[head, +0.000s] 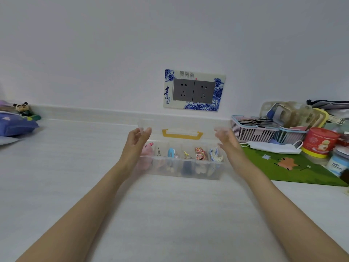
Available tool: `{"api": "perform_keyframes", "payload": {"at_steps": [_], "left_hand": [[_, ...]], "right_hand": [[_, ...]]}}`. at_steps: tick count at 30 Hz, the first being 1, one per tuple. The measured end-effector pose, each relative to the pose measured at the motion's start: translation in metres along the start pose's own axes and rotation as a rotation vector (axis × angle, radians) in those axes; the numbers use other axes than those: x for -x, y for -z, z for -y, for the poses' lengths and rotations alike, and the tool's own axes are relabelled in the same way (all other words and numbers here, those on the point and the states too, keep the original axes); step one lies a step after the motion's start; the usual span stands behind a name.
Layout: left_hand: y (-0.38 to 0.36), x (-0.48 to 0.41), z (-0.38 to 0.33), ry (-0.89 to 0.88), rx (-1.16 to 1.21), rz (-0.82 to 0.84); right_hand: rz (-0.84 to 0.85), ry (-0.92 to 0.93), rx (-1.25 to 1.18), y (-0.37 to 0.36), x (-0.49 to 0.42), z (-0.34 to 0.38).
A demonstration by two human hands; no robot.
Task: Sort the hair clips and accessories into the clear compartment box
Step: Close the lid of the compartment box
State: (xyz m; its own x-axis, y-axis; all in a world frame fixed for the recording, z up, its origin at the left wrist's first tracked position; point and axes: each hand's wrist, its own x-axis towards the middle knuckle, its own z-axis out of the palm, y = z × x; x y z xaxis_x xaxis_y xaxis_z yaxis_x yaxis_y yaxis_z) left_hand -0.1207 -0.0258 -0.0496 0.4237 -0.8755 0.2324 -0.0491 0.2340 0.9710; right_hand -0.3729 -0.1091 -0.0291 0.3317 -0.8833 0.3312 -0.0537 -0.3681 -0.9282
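The clear compartment box [186, 173] stands on the white table near the wall, with its lid [181, 123] raised and a yellow handle [182, 135] on it. Its top row holds a pink accessory [148, 151], a dark hairpin [159, 151], a blue clip [171, 153], a small yellow clip [187, 155], red patterned clips [200, 153] and white-blue clips [215, 155]. More pieces show dimly through the front wall. My left hand [138, 138] holds the lid's left corner between thumb and fingers. My right hand [225, 138] is blurred at the lid's right corner, fingers loosely extended.
A green mat [289, 167] lies to the right with a white face mask [273, 147], pink baskets [253, 132], a red tin [320, 141] and other jars. A blue pillow [16, 124] and a panda toy [21, 107] sit at far left. A double socket [193, 90] is on the wall.
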Motion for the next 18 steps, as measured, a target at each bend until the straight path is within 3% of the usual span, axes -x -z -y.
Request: {"api": "perform_keyframes", "payload": {"at_steps": [4, 9, 18], "left_hand": [[0.002, 0.003, -0.003, -0.109, -0.119, -0.071], [0.005, 0.006, 0.006, -0.167, -0.269, -0.009], [0.013, 0.009, 0.007, -0.192, -0.402, 0.060]], "right_hand": [[0.040, 0.007, 0.132, 0.009, 0.000, 0.004], [0.125, 0.039, 0.266, 0.006, 0.003, -0.005], [0.202, 0.044, 0.302, 0.003, 0.007, -0.006]]}}
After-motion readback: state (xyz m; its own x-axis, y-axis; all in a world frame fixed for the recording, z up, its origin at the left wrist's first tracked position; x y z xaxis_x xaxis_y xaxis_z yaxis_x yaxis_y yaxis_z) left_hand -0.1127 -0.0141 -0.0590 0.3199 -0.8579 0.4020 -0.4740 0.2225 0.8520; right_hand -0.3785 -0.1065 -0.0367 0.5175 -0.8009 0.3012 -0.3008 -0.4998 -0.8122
